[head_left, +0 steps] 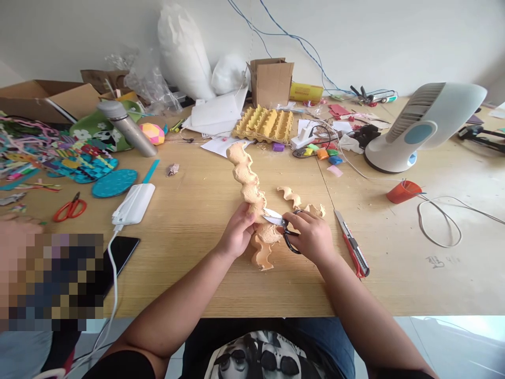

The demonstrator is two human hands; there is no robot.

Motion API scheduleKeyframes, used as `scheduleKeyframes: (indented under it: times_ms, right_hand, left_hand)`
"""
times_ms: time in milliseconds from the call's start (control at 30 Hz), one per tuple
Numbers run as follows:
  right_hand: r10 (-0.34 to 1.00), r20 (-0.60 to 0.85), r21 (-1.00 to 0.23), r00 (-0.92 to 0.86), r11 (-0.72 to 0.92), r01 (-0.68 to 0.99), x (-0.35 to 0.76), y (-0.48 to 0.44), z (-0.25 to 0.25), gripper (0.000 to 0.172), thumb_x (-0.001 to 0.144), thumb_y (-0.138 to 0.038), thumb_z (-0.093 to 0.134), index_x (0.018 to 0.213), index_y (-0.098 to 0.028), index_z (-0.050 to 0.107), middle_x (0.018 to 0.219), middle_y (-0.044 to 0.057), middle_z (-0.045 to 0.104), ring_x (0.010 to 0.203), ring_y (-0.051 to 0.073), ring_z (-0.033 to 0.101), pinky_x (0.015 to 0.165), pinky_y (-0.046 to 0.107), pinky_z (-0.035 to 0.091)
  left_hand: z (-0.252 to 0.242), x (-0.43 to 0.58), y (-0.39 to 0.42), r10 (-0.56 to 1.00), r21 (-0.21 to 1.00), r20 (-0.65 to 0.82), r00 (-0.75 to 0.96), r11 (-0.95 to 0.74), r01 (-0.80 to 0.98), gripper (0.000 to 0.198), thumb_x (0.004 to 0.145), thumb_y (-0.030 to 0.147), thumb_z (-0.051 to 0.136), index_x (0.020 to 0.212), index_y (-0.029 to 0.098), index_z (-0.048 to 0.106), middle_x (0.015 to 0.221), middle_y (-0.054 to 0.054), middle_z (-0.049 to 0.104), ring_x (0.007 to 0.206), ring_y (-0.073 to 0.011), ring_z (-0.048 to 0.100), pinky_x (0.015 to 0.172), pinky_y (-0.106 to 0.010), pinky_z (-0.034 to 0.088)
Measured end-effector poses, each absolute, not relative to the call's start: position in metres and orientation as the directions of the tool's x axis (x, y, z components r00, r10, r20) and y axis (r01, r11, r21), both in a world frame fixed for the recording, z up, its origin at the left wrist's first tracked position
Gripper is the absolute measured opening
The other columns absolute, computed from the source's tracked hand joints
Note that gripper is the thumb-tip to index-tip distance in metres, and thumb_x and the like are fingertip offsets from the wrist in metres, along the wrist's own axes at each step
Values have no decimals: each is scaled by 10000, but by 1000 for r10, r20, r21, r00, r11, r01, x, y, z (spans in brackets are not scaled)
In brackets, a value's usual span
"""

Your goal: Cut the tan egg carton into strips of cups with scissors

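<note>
Two clenched hands (236, 231): carton strip (246, 176), scissors (281, 225)

A white fan (424, 126), an orange cup (403, 191) and a red utility knife (353, 245) lie on the table (197, 210).

Matt pulp-card egg-carton strip (248, 179), glossy metal scissor blades (272, 217), raw wooden table (205, 210)

Room as I see it from my seat. A pale wooden table (410, 287) fills most of the view; its far edge meets a plain white wall (394, 37), down which thin blue cables (294, 37) hang. Past the near edge, toward the right corner, light grey floor tiles (469, 337) show. Light is even, shadows faint.
</note>
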State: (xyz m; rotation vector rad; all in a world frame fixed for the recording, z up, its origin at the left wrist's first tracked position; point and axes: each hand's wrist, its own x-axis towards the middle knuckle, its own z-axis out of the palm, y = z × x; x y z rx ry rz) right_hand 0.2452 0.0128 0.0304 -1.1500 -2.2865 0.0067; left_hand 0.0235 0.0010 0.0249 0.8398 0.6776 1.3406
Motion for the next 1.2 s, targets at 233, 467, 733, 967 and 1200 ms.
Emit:
scheduleKeyframes:
  times_ms: [233,467,733,967,1200]
  right_hand:
    - [730,488,-196,-479,626,755,246,12,32,334,1076,-502,575,1132,-230,761,872,84,767,827,240,676,686,329,394]
    - [728,472,-170,-498,629,758,248,13,33,326,1078,-491,574,1147,-239,768,836,76,736,804,227,647,678,327,371]
    - [741,464,-152,-485,606,781,250,11,36,315,1069,-510,594,1095,-250,771,828,69,746,778,223,638,648,327,326]
    - [822,436,-324,-366,523,788,248,15,32,296,1036,-527,640,998,-251,739,759,52,746,681,214,634,603,318,335]
    - [933,184,-581,-310,358,731,243,21,32,240,933,-478,737,1026,-266,677,715,-18,654,613,185,587,563,274,365]
  left_hand:
    - [25,24,0,991,832,50,125,28,-554,411,882,458,801,1213,227,720,1243,-72,753,1147,-259,708,952,-337,561]
    - [29,23,1,988,835,51,143,36,-549,448,862,486,814,1215,222,733,1164,-75,768,1132,-262,714,954,-341,565]
    - [30,25,0,992,845,37,118,32,-534,410,861,478,813,1161,208,741,1115,-74,771,1118,-262,709,911,-328,567]
    - [29,22,4,997,847,30,70,11,-531,448,870,476,803,1234,226,728,1158,-63,769,1072,-243,725,862,-322,581]
    - [26,20,8,999,833,42,13,-28,-552,418,883,427,790,1234,219,705,1184,-60,766,1038,-225,727,826,-308,577]
